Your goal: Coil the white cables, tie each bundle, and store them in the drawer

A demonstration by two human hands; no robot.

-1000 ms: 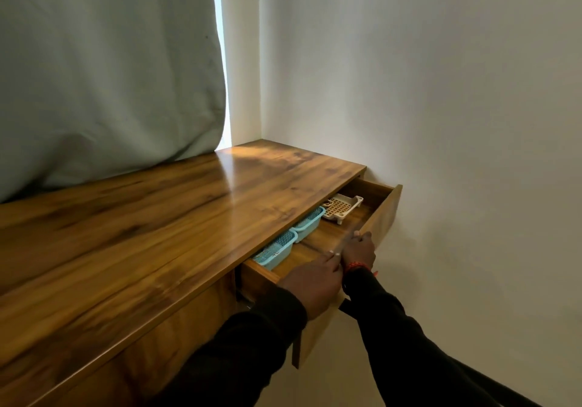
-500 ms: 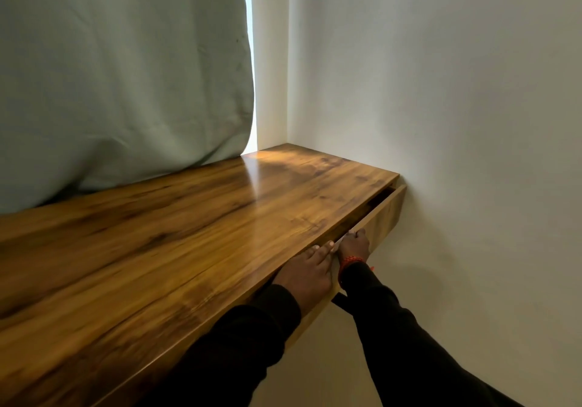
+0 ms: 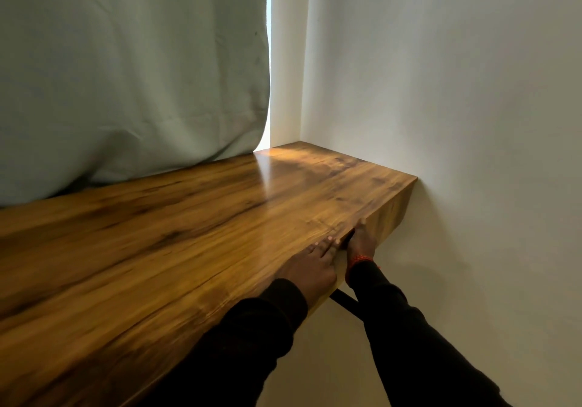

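Observation:
The drawer front (image 3: 389,214) sits flush under the wooden desk top (image 3: 189,233), so the drawer is closed and its contents are hidden. My left hand (image 3: 310,266) lies at the desk's front edge, fingers straight and reaching onto the top. My right hand (image 3: 360,243) presses flat against the drawer front just right of it, a red band at the wrist. No white cables are in view.
A pale green curtain (image 3: 126,76) hangs behind the desk on the left, with a bright gap beside it. A white wall (image 3: 472,123) closes off the right side, touching the desk's end. A dark bracket (image 3: 343,299) shows beneath the desk.
The drawer, open a second ago with blue baskets and a cream tray showing, has been pushed fully in by both hands. The view has shifted leftward.

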